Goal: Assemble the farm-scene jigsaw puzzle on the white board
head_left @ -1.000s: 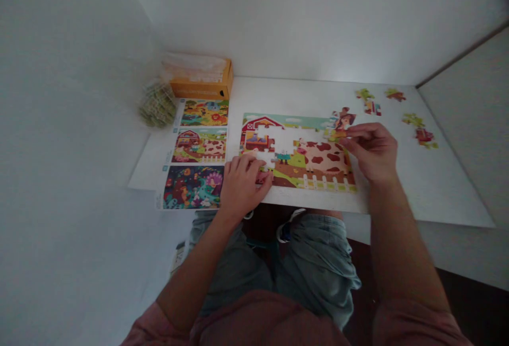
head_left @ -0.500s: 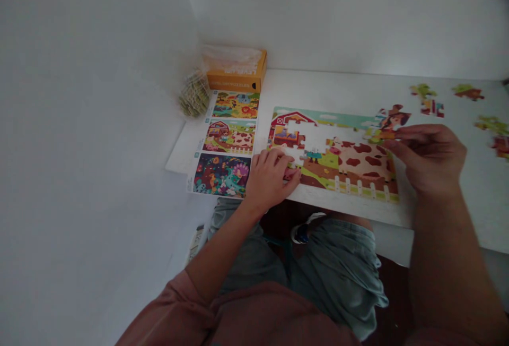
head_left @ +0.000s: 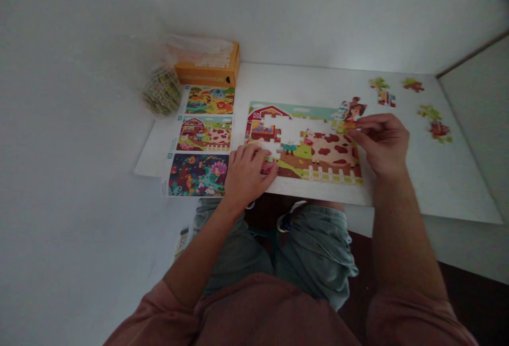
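Observation:
A farm jigsaw puzzle (head_left: 334, 149) lies partly assembled on the white table, with a spotted cow, a fence and a red barn; bare table shows through gaps in its middle and left. My left hand (head_left: 246, 173) rests open over its lower left corner, fingers lying flat and hiding part of a pink piece (head_left: 269, 166). Above the upper right of the picture, my right hand (head_left: 384, 141) pinches a cluster of puzzle pieces (head_left: 355, 111) showing a figure with dark hair. Whether that cluster touches the puzzle I cannot tell.
Loose puzzle pieces (head_left: 385, 98) lie at the back right, others (head_left: 437, 129) further right. A sheet with three pictures (head_left: 204, 133) is left of the puzzle. Behind it stand an orange puzzle box (head_left: 210, 78) and a clear bag of pieces (head_left: 162, 91), beside the wall.
The head view has swung rightward, so everything sits further left in the picture. Both hands keep nearly the same places over the puzzle, the right still pinching its pieces.

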`<state>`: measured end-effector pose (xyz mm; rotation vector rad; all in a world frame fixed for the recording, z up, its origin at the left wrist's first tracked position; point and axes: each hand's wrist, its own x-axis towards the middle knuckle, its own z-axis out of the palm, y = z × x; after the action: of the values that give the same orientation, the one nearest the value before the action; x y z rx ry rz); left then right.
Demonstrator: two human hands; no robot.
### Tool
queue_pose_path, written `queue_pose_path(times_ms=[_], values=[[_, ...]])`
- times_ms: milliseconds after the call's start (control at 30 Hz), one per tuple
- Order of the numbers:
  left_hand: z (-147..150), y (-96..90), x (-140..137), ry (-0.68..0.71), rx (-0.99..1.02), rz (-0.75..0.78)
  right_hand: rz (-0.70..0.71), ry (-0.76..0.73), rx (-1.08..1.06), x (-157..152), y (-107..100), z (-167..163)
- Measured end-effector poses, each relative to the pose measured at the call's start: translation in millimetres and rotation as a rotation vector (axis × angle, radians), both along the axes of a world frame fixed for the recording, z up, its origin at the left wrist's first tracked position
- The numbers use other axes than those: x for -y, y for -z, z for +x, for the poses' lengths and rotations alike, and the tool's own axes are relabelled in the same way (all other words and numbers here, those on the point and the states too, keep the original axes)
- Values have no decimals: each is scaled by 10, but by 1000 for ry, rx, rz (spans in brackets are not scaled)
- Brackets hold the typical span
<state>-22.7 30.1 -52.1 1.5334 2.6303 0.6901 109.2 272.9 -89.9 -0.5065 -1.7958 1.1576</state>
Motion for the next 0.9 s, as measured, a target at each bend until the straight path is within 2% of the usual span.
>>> queue_pose_path(times_ms=[200,700,900], values=[[26,12,-67,4,-3,5,-61,-48,117,26,-140,47],[61,9,-132,23,-64,44,-27,-76,130,-50,-134,72],[70,-2,-139,20,-56,15,-16,-77,137,-56,-141,77]])
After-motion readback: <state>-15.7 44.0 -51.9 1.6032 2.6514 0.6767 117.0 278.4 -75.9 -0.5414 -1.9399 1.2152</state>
